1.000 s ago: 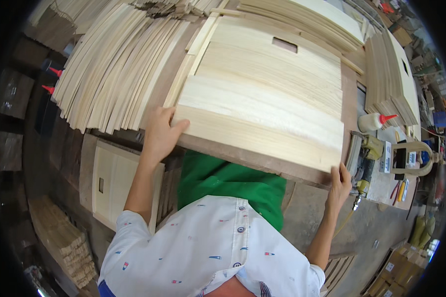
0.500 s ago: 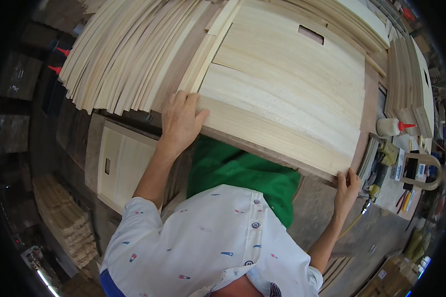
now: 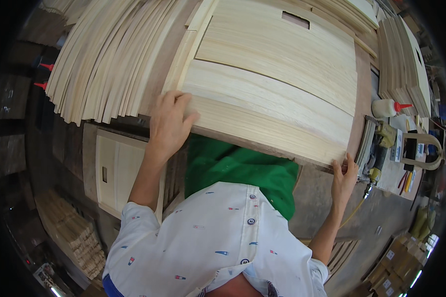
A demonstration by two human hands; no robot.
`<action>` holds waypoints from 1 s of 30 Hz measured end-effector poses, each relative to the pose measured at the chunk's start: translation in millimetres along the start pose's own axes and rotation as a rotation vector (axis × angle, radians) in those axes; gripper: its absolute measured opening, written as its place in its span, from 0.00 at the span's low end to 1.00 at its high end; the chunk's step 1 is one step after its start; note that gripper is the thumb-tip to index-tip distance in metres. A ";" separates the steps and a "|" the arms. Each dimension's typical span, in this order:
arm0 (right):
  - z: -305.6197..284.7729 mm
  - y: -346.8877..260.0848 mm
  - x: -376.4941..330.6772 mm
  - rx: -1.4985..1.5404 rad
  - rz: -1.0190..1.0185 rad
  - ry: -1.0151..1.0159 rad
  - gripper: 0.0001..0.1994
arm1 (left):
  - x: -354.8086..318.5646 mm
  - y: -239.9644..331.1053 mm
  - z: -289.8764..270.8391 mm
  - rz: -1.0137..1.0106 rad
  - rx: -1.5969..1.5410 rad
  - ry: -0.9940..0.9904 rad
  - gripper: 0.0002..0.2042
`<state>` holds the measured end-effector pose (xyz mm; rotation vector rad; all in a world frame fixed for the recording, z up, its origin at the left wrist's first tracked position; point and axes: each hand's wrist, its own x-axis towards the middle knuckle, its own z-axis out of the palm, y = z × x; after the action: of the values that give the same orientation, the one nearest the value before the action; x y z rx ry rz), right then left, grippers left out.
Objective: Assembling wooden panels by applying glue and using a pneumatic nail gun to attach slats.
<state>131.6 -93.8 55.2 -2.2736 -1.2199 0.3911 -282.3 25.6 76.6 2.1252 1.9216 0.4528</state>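
In the head view, the pale near board (image 3: 265, 132) lies flat on the bench (image 3: 362, 72). The left hand (image 3: 169, 123), thumb apart from its fingers, is at the board's left end; the right hand (image 3: 345, 175), fingers bent, is at its near right corner. Whether either grips it, I cannot tell.

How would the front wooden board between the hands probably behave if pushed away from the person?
Probably stiff: the front wooden board looks flat, without ripples. Likely light for its size, since the wood looks thin. It may slide along with the middle board, as a dark gap separates that one from the slotted board.
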 end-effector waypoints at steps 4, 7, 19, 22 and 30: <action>-2.3 -8.9 -0.3 -0.054 0.018 -0.049 0.22 | -5.1 0.3 1.7 0.236 -0.037 -0.075 0.28; -2.3 -1.3 0.3 -0.066 0.026 -0.045 0.22 | -3.8 -2.3 4.1 0.244 -0.070 -0.120 0.30; -10.7 14.8 40.7 0.072 -0.107 -0.026 0.20 | 0.2 -3.3 1.1 0.240 -0.094 -0.123 0.33; 13.5 1.7 86.9 0.142 -0.173 0.040 0.22 | 3.3 1.4 -3.3 0.230 -0.097 -0.161 0.35; 35.5 -7.5 133.9 0.287 -0.101 0.054 0.23 | 52.7 17.9 21.3 0.442 -0.031 -0.157 0.41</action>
<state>183.3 32.4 29.6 -1.9598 -1.1646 0.4338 -253.1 76.7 67.2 2.4822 1.3498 0.3762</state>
